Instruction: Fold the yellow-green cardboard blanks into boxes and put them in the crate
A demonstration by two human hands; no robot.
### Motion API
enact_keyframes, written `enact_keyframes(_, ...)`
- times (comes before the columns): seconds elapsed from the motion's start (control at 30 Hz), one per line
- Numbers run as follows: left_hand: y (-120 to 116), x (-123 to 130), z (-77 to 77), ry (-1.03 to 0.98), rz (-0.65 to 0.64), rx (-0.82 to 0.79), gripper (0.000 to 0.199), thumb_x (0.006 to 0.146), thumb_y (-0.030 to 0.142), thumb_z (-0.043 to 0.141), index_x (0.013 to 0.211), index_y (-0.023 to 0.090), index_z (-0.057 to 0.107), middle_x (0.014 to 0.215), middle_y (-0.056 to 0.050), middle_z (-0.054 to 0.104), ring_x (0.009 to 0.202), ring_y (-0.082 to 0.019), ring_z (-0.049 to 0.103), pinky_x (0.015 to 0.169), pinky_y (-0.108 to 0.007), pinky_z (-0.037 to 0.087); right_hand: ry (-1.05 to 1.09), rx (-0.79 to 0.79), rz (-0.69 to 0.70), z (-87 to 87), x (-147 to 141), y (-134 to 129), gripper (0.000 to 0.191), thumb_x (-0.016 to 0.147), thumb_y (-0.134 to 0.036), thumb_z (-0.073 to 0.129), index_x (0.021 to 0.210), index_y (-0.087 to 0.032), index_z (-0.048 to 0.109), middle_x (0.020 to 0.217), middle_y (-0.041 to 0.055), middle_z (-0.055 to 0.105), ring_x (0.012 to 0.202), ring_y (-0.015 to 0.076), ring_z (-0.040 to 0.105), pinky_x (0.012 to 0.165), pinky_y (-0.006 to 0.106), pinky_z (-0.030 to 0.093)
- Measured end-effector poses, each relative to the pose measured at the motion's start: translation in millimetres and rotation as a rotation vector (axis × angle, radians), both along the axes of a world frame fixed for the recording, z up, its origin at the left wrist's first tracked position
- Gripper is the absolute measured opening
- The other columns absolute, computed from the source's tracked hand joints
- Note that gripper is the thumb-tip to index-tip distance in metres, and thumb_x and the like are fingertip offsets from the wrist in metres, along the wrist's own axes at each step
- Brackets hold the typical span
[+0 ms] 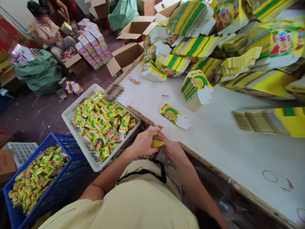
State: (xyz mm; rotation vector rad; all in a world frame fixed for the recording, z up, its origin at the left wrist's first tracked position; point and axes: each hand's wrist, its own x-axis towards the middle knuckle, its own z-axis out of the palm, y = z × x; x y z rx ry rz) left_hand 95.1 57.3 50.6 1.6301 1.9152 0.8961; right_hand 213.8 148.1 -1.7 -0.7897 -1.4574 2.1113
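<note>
Both of my hands meet at the table's near edge around a small yellow and green carton (156, 142). My left hand (144, 141) has its fingers wrapped round the carton from the left. From the other side my right hand (172, 147) grips it too, its fingers partly hidden. Just beyond lies a flat unfolded carton (172, 115) with white flaps. Behind that stands a small stack of flat cartons (196, 87). To my left, a white basket (95, 166) holds many small yellow-green cartons.
Piles of flat cartons (267, 57) cover the far side of the white table (221, 165). A blue crate (71, 156) of small packets stands at lower left. Open cardboard boxes (128, 54) and a green sack (39, 71) are on the floor, near a seated person (51, 33).
</note>
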Motion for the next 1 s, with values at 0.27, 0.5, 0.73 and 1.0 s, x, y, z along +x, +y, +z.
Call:
enact_keyframes(0.27,4,-6,-3.8,-0.054,0.074,-0.103,0.068,0.067,0.023,0.068,0.125,0.023,0.033,0.116,-0.01,0.055,0.093,-0.026,0.064,0.076,-0.037,0.052,-0.018,0.528,0.05,11.1,8,-3,0.051,0.09,-0.043,0.06,0.137,-0.025,0.055,0.143,0.0094,0.056,0.134,0.0262,0.052,0.112,0.046,0.044)
enact_keyframes(0.5,3,-4,-12.6,0.092,0.231,0.021,0.064,0.067,0.023,0.073,0.121,0.02,0.04,0.122,-0.014,0.05,0.119,-0.033,0.05,0.099,-0.049,0.045,-0.063,0.687,-0.203,11.9,8,7,0.039,0.09,-0.024,0.056,0.129,-0.026,0.062,0.136,0.009,0.062,0.126,0.0244,0.059,0.108,0.048,0.048)
enact_keyframes(0.73,-8,-17,-0.2,0.047,0.204,-0.035,0.053,0.07,0.027,0.073,0.118,0.019,0.054,0.112,-0.011,0.066,0.103,-0.028,0.063,0.091,-0.042,0.05,-0.12,0.843,0.071,13.4,17,26,0.024,0.091,-0.031,0.059,0.113,-0.029,0.07,0.146,0.0062,0.053,0.13,0.0262,0.056,0.105,0.046,0.052)
enact_keyframes(1.0,0,-31,10.6,0.069,0.075,-0.017,0.053,0.066,0.032,0.078,0.116,0.022,0.062,0.11,-0.008,0.07,0.1,-0.027,0.066,0.091,-0.039,0.051,-0.077,0.787,0.177,16.6,27,43,0.014,0.08,-0.033,0.074,0.092,-0.027,0.077,0.138,0.0084,0.06,0.106,0.025,0.07,0.093,0.044,0.058)
